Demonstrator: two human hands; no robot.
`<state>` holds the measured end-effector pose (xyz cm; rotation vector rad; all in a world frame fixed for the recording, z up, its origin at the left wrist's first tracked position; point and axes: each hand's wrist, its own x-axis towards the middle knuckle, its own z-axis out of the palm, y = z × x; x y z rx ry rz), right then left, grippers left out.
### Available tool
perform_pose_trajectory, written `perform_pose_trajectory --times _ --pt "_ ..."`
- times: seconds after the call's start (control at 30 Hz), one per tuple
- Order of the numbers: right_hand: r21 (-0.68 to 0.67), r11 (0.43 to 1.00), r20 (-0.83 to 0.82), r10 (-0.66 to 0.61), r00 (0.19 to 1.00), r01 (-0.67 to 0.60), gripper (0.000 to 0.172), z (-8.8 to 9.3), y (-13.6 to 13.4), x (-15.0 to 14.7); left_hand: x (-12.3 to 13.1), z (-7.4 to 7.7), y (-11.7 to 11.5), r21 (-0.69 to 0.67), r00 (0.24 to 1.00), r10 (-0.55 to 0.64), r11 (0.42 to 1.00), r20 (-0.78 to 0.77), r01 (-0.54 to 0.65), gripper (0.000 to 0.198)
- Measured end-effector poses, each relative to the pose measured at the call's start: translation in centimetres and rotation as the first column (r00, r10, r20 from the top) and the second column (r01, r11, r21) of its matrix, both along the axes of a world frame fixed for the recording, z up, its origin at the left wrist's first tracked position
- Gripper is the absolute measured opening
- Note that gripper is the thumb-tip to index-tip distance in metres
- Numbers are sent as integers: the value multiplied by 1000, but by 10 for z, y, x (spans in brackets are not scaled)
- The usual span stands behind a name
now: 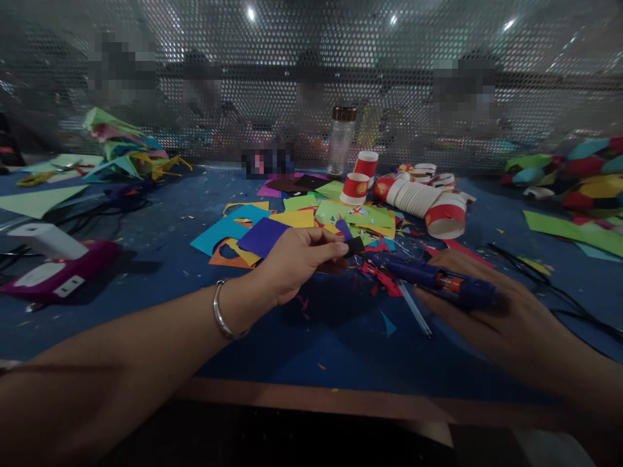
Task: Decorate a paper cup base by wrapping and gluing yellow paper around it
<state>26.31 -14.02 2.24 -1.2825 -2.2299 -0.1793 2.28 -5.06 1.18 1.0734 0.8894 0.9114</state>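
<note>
My left hand [299, 259] pinches a small black paper piece [354, 246] between thumb and fingers, above the blue table [321, 331]. A silver bracelet [221, 311] rings that wrist. My right hand [491, 311] is wrapped round a blue glue gun [438, 280], which lies almost level with its nozzle pointing left toward the black piece. A clear glue stick [413, 310] lies on the table just under the gun.
Coloured paper sheets [272, 227] and scraps litter the middle. Red-and-white paper cups [428, 204] stand and lie behind them, next to a clear jar [339, 141]. A white and purple device [53, 259] sits at left. Folded paper piles lie at far left and right. A perforated metal screen [311, 78] stands behind.
</note>
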Motion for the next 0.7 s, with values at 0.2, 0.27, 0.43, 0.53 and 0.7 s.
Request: perform_pose_trajectory --times 0.2,0.27,0.43,0.53,0.7 --pt "93 996 48 -3 999 -2 21 3 0 -3 1 2 0 -11 1000 1 1000 -4 -1 17" --pt "106 994 58 -3 998 -3 22 3 1 -3 0 2 0 -7 1000 -3 1000 -4 3 18" --pt "58 998 23 20 1000 -22 22 2 1 -2 0 -1 1 -1 1000 -14 1000 -1 14 17" --pt "39 999 -19 13 1000 -12 21 3 1 -3 0 -2 1 3 1000 -16 1000 1 16 16" --pt "-28 1000 -34 -10 999 9 20 7 1 -6 0 -2 1 5 1000 -24 1000 -2 24 15"
